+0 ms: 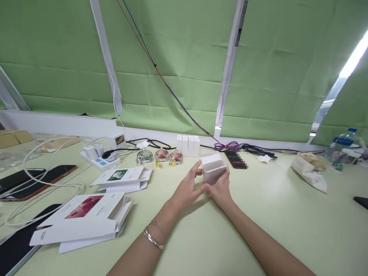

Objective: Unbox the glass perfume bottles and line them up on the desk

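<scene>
Between my two hands is a small white carton [213,168], its top flap raised and its mouth facing up toward me. My right hand [221,189] is closed around its right side and lower edge. On the other side, my left hand [188,188] holds the carton's left side, thumb near the bottom and fingers bent at the upper corner. Inside the carton I cannot make anything out. Just beyond my left hand stand three round glass perfume bottles, a green one [144,155], a pink one [161,154] and another pink one [176,156], with gold caps [159,164] in front.
Closed white boxes [188,145] stand in a row at the back. Flattened printed cartons [86,214] lie at left, by phones [43,180] and white cables. A power strip [100,161], a phone [236,158], a cloth pouch [309,170] and a water bottle [346,140] surround the work area.
</scene>
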`<state>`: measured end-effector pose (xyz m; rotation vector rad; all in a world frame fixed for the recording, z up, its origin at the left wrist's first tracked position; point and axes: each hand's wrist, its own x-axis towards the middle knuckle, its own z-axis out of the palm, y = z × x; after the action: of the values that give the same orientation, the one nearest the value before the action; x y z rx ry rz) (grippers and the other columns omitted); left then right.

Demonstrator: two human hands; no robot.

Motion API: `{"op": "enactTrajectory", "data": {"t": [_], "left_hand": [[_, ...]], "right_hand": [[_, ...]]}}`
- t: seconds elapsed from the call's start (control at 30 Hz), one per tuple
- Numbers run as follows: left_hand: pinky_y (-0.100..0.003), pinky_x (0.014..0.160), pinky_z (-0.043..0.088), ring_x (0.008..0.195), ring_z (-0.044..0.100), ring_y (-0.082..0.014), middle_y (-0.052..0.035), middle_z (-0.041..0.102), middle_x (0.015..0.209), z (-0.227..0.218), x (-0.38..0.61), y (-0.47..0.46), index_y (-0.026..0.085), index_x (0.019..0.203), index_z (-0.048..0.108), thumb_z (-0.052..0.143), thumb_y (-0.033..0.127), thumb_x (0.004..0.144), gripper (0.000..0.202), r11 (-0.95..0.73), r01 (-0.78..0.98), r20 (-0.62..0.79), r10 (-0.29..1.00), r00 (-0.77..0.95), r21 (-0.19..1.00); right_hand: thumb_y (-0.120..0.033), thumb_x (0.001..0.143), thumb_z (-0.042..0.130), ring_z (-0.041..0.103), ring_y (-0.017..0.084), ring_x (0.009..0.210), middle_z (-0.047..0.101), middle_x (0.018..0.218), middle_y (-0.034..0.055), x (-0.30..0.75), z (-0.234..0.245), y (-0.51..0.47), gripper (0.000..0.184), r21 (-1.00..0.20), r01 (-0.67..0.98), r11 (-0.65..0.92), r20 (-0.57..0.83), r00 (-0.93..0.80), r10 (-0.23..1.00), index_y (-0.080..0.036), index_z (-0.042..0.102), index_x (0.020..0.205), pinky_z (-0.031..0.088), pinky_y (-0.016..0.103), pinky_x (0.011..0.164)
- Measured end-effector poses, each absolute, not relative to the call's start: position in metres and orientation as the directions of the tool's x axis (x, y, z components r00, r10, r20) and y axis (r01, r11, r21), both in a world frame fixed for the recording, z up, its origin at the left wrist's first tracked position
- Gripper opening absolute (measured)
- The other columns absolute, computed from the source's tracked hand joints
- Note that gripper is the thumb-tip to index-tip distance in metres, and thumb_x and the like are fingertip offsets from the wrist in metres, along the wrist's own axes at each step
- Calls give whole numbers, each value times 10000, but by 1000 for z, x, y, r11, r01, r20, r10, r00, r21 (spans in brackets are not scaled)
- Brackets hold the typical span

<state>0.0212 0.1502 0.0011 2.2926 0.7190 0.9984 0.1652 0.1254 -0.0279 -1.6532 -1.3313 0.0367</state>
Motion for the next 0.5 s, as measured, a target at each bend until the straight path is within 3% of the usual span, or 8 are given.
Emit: {"op": "enactTrajectory", "data": {"t": [0.1, 0.17, 0.23, 0.3, 0.37, 0.5], "left_hand": [[-357, 975, 370, 1097, 460, -206, -81, 473, 1122, 5, 22, 153, 228, 1130, 543, 505, 372, 838, 328, -721, 331, 579, 690, 435, 610], [-355, 982, 368, 1119, 445, -216, -90, 461, 1129, 8, 19, 158, 192, 948, 617, 496, 376, 835, 248, -678, 301, 626, 735, 261, 670], [-355, 904, 439, 1051, 505, -216, -98, 499, 1114, 9, 15, 166, 175, 972, 592, 514, 438, 807, 321, -575, 135, 570, 818, 77, 807], [-336, 737, 519, 877, 581, -194, -91, 567, 1019, 10, 10, 175, 167, 1036, 548, 535, 505, 766, 433, -430, -96, 426, 903, -57, 898], [-287, 579, 532, 731, 593, -162, -68, 602, 916, 10, 6, 182, 172, 1053, 529, 552, 534, 739, 480, -339, -244, 310, 939, -151, 908], [-188, 466, 482, 664, 594, -133, -45, 610, 835, 7, 6, 186, 177, 1001, 546, 575, 542, 722, 461, -312, -295, 246, 939, -240, 903]], "right_hand": [[-327, 668, 565, 320, 340, 1235, 326, 1334, 191, 167, -19, 111, 933, -452, 880, 144, 629, 201, 751, -170, -26, 1373, 278, 508, 978], [-267, 649, 548, 372, 339, 1181, 382, 1289, 180, 171, -13, 105, 923, -326, 935, 140, 627, 103, 772, -177, 2, 1388, 298, 517, 945], [-234, 619, 547, 398, 341, 1149, 408, 1265, 174, 180, -9, 102, 943, -272, 959, 84, 592, 97, 800, -174, 22, 1400, 313, 520, 925], [-241, 623, 549, 404, 340, 1145, 405, 1274, 179, 191, -7, 103, 945, -286, 958, 26, 545, 140, 827, -151, 31, 1408, 326, 510, 924], [-307, 668, 549, 390, 346, 1167, 379, 1303, 193, 203, -8, 106, 901, -350, 936, -15, 489, 197, 850, -125, 69, 1408, 342, 502, 925], [-488, 764, 480, 301, 358, 1251, 368, 1324, 196, 211, -8, 106, 700, -504, 863, 27, 514, 275, 813, -129, 290, 1334, 283, 538, 980]]}}
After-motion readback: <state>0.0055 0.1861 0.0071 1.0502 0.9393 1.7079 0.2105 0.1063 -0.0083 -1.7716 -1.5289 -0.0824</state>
